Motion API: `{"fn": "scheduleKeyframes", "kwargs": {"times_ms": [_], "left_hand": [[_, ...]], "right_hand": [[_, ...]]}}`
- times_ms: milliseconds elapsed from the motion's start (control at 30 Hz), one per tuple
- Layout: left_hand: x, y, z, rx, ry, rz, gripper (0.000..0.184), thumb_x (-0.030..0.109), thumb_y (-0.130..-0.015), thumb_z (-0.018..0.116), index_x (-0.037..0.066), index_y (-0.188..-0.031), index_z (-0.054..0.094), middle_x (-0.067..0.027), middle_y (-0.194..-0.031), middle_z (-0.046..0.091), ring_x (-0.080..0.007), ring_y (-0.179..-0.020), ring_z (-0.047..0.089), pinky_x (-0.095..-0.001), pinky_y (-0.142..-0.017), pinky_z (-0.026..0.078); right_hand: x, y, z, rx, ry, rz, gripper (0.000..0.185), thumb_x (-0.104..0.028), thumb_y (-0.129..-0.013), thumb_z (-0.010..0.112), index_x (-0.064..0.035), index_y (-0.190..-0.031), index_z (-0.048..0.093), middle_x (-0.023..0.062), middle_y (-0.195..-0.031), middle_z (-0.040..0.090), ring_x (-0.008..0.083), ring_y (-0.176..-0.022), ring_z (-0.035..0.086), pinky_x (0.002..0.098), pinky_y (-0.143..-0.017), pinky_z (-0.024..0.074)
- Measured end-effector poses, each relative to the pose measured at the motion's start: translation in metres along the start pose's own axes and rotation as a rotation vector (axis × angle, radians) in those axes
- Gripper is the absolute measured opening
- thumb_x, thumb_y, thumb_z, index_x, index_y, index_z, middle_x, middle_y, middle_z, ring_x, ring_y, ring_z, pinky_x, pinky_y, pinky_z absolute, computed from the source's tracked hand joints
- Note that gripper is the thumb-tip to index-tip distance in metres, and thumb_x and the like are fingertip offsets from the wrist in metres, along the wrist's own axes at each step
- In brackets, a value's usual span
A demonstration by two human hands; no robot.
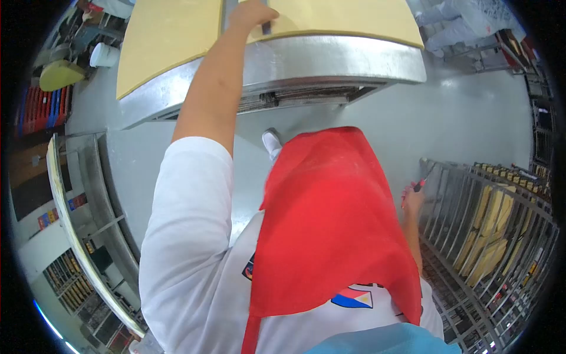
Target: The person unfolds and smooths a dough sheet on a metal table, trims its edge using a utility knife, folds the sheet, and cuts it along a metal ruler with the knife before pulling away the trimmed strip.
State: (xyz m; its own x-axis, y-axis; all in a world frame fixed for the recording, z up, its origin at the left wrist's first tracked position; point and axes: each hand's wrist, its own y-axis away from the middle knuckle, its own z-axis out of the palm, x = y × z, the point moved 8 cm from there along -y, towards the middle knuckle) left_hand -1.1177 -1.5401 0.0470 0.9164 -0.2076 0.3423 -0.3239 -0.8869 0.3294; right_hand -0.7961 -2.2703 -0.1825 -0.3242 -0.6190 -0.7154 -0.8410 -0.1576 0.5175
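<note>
Two pale yellow sheets, one on the left (pixel 168 44) and one on the right (pixel 348 20), lie on a metal table (pixel 330 59) at the top. My left hand (pixel 252 14) is over the gap between them, near the table's front edge, closed on a small dark object (pixel 266 27) that I cannot make out. Down at my right side, away from the table, my right hand (pixel 411 197) grips a tool (pixel 420 185) with a black and red handle and a thin blade pointing up and right.
A metal rack (pixel 460 218) holding yellow slabs (pixel 489 230) stands close on the right. On the left are a metal frame (pixel 97 177), red crates (pixel 50 109) and a white bucket (pixel 105 55). A person in white (pixel 460 26) is at the upper right.
</note>
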Motion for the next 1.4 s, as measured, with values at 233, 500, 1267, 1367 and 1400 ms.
{"fn": "scheduleKeyframes", "kwargs": {"times_ms": [233, 500, 1267, 1367, 1400], "left_hand": [[-0.003, -0.014, 0.0, 0.046, -0.044, 0.012, 0.03, 0.033, -0.073, 0.07, 0.005, -0.074, 0.078, -0.0207, -0.085, 0.074, -0.031, -0.083, 0.073, -0.0394, -0.074, 0.058], [-0.007, -0.02, -0.001, 0.043, -0.025, 0.01, 0.037, 0.038, -0.071, 0.072, 0.002, -0.072, 0.075, -0.0179, -0.073, 0.071, -0.0264, -0.067, 0.069, -0.0384, -0.062, 0.054], [-0.167, 0.11, 0.017, 0.548, 0.314, 0.044, 0.029, 0.035, -0.086, 0.065, 0.006, -0.086, 0.073, -0.0153, -0.086, 0.073, -0.0344, -0.081, 0.07, -0.0434, -0.071, 0.054], [-0.168, 0.119, 0.018, 0.571, 0.472, 0.076, 0.026, 0.033, -0.086, 0.068, 0.008, -0.084, 0.071, -0.0124, -0.081, 0.071, -0.0322, -0.075, 0.068, -0.0414, -0.067, 0.053], [-0.169, 0.12, 0.019, 0.58, 0.482, 0.07, 0.026, 0.033, -0.086, 0.068, 0.008, -0.084, 0.071, -0.0124, -0.081, 0.071, -0.0322, -0.075, 0.068, -0.0414, -0.067, 0.053]], "right_hand": [[0.047, 0.013, -0.071, 0.027, -0.007, 0.032, 0.039, 0.001, -0.086, 0.058, 0.0022, -0.125, 0.055, 0.0064, -0.076, 0.059, 0.0143, -0.055, 0.056, 0.0286, -0.046, 0.0427], [0.099, 0.05, -0.099, 0.116, 0.139, 0.202, 0.035, 0.002, -0.086, 0.056, 0.0013, -0.121, 0.051, 0.0069, -0.073, 0.056, 0.014, -0.053, 0.053, 0.0306, -0.042, 0.0382], [-0.002, 0.078, 0.017, -0.051, 0.086, 0.194, 0.037, 0.004, -0.087, 0.054, 0.0019, -0.124, 0.049, 0.006, -0.071, 0.053, 0.0152, -0.049, 0.049, 0.0312, -0.041, 0.0365], [-0.018, 0.07, 0.026, -0.114, 0.244, 0.232, 0.041, 0.006, -0.085, 0.053, 0.0015, -0.126, 0.049, 0.0075, -0.073, 0.056, 0.0157, -0.05, 0.051, 0.0319, -0.042, 0.0381], [-0.024, 0.064, 0.029, -0.134, 0.305, 0.216, 0.042, 0.006, -0.085, 0.053, 0.0017, -0.127, 0.049, 0.0077, -0.074, 0.056, 0.0159, -0.05, 0.051, 0.0321, -0.042, 0.0387]]}}
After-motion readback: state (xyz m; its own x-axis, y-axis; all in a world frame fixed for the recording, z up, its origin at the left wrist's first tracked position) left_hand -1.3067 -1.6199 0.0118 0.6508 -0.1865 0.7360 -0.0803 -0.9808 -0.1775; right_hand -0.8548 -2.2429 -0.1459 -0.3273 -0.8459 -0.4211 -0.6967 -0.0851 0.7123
